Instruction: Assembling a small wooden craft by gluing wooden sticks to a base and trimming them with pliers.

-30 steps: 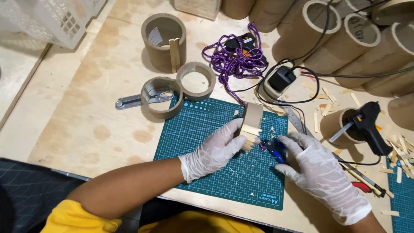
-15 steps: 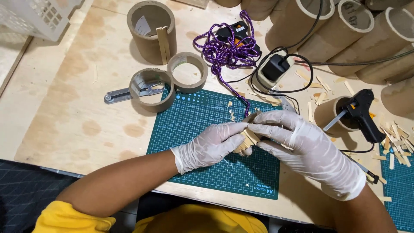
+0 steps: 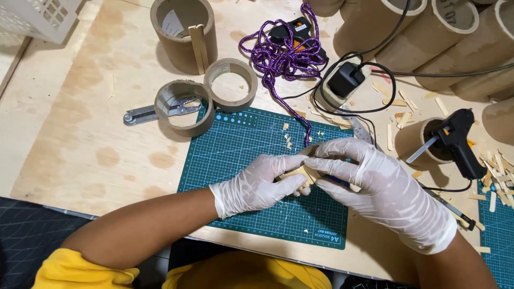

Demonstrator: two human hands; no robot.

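Small pale wooden piece (image 3: 300, 172), lying low over green cutting mat (image 3: 241, 155)

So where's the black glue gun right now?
In the head view, the black glue gun rests on a short cardboard tube at the table's right side, beyond the right hand.

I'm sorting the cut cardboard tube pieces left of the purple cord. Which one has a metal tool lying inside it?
The short ring overlapping the green cutting mat's corner; a metal tool pokes through it. The neighbouring ring is empty, and the tall tube carries a wooden stick.

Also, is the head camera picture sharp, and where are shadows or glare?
Head view: mostly sharp, evenly lit. Soft shadows under both gloved hands, left hand and right hand, on the green cutting mat. No strong glare. The small wooden piece they hold is largely hidden.
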